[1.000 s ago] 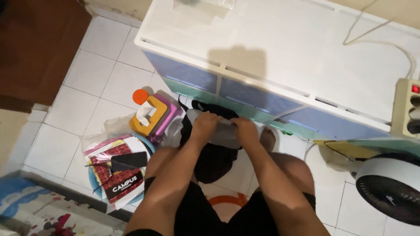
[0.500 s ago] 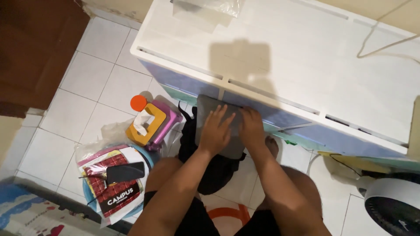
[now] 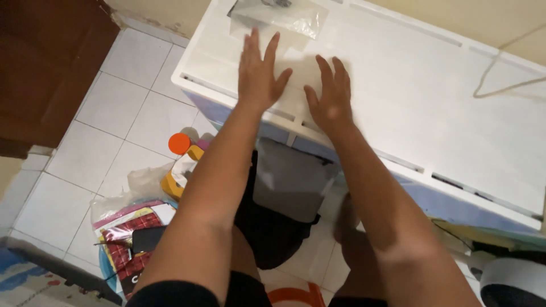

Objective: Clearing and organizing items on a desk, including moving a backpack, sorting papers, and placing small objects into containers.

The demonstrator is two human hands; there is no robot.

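Both hands – left hand point(image 3: 259, 71) and right hand point(image 3: 329, 94) – spread open and empty, palms down over the white worktop point(image 3: 409, 85). A clear plastic bag point(image 3: 281, 17) lies just beyond the fingertips, long axis crosswise, nearer the left hand. Below the forearms, a grey folded cloth point(image 3: 290, 179) rests on a black garment point(image 3: 273, 233).

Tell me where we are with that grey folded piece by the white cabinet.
Looks done: the grey folded piece lies flat on the black garment on the floor, with no hand on it. In hand: nothing; the left hand and right hand are spread open over the white cabinet top, near a clear plastic bag. The grey piece remains on the floor.
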